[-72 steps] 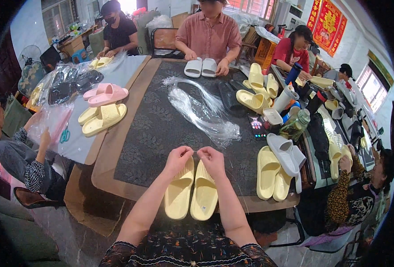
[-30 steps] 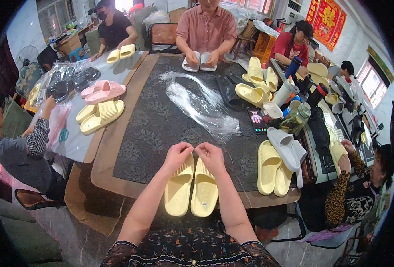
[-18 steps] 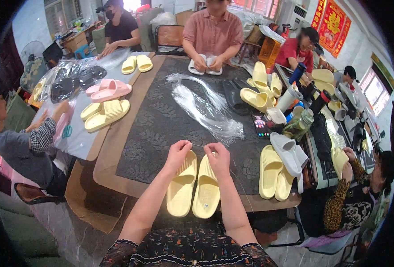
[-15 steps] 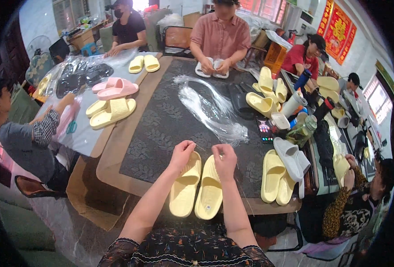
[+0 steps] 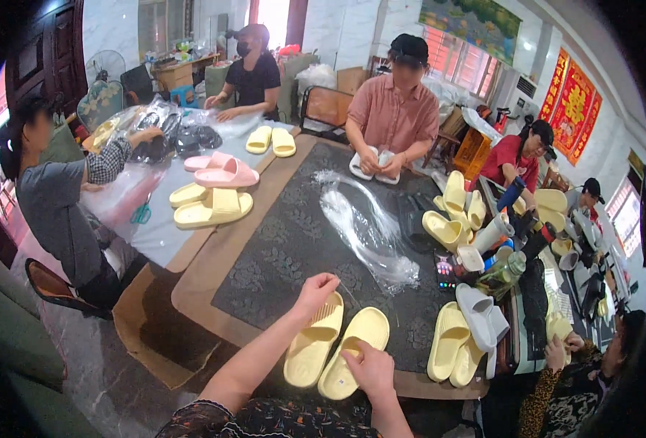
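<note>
Two pale yellow slippers lie side by side at the table's front edge, heels toward me: a left slipper [image 5: 304, 358] and a right slipper [image 5: 337, 379]. My left hand [image 5: 315, 293] is pinched closed above the toe of the left slipper. From its fingertips a thin, fine strand [image 5: 348, 298] runs toward the right slipper; its far end is hard to make out. My right hand [image 5: 372, 372] grips the right slipper at its right side, thumb over the footbed. Beyond them lies a bundle of clear plastic strips [image 5: 363, 230] on the dark patterned mat [image 5: 272, 248].
On the right are a yellow slipper pair [image 5: 450, 343], grey slippers [image 5: 483, 317], a phone [image 5: 445, 270] and a glass jar [image 5: 509, 274]. Yellow and pink slippers [image 5: 224, 175] stand on the left table. Across from me a person [image 5: 392, 117] handles white slippers [image 5: 374, 164]. Other people sit around.
My right hand has come down from near the left hand to the right slipper's side. The right slipper now angles more to the right. The whole view has shifted and tilted.
</note>
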Action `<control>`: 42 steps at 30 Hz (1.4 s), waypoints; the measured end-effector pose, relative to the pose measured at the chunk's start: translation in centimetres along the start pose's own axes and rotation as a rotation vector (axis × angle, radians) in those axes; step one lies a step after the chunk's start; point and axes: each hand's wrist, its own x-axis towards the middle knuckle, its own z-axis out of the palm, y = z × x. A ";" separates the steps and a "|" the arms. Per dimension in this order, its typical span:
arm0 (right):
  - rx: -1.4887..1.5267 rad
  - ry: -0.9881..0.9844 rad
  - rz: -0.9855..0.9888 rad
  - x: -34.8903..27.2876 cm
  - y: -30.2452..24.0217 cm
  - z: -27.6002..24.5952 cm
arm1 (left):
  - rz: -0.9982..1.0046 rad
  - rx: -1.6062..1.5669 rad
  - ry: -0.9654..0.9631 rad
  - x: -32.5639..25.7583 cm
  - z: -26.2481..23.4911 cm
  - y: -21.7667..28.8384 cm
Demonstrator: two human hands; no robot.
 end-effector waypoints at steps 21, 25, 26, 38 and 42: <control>0.178 0.186 -0.124 6.1 1.8 6.2 | 0.342 1.088 0.895 7.1 -19.8 1.9; 0.141 0.223 -0.085 6.2 3.2 6.2 | 0.122 1.081 0.820 8.9 -21.9 6.6; 0.129 0.225 -0.068 6.0 3.4 6.0 | 0.052 1.125 0.773 9.5 -22.2 7.0; 0.111 0.249 -0.095 6.7 3.5 6.9 | 0.088 0.978 0.456 7.3 -21.5 6.4; 0.232 0.162 -0.122 6.6 2.5 6.4 | 0.273 0.929 0.455 6.3 -22.2 3.9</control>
